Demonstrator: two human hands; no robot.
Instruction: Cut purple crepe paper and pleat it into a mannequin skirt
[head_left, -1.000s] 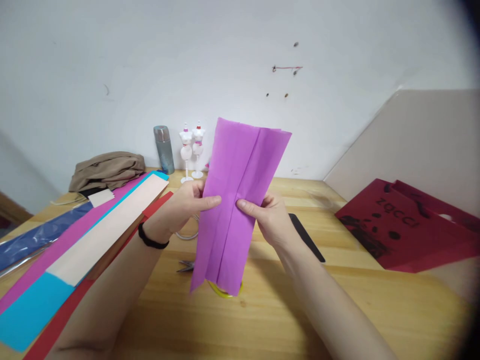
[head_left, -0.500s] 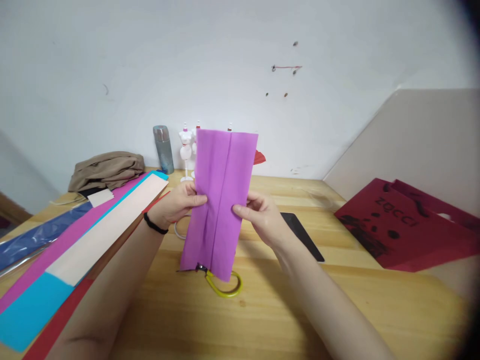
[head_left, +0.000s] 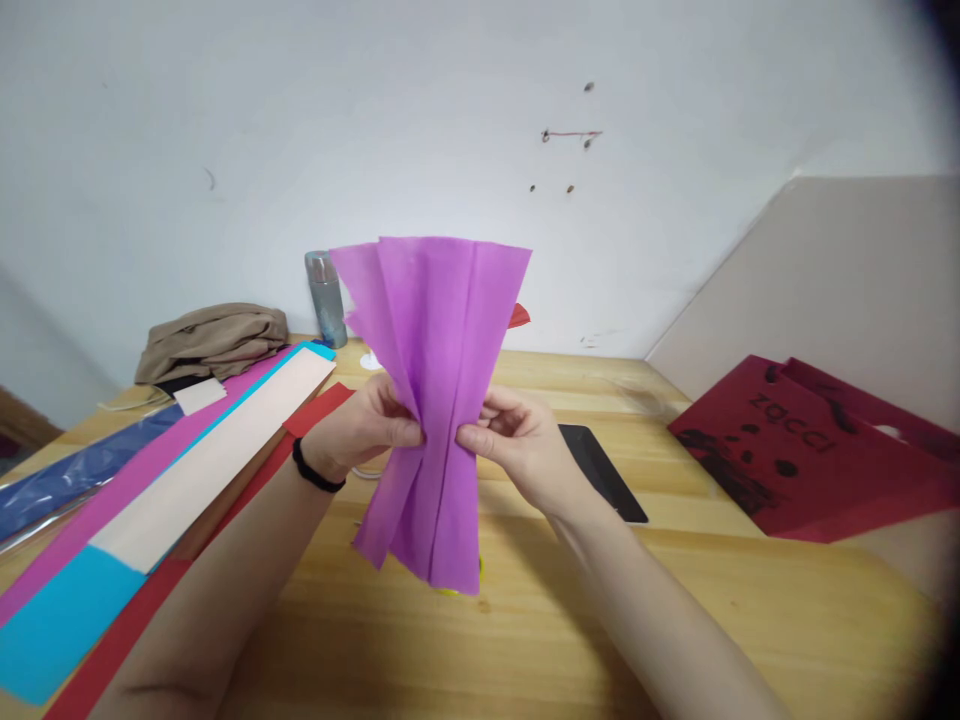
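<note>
Over the wooden table (head_left: 720, 610), both hands, left (head_left: 379, 425) and right (head_left: 525, 440), pinch the purple sheet (head_left: 446, 340) at its narrow waist.

Your purple sheet (head_left: 446, 330) hides all but slivers of a yellow object (head_left: 482, 569) and a white base (head_left: 370, 361). Your right hand (head_left: 529, 445) covers part of a flat black object (head_left: 604, 475); the picture's right edge crops the red bag (head_left: 814, 465).

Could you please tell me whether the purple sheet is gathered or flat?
Gathered: the purple sheet narrows between the left hand and right hand, flaring above and below.
</note>
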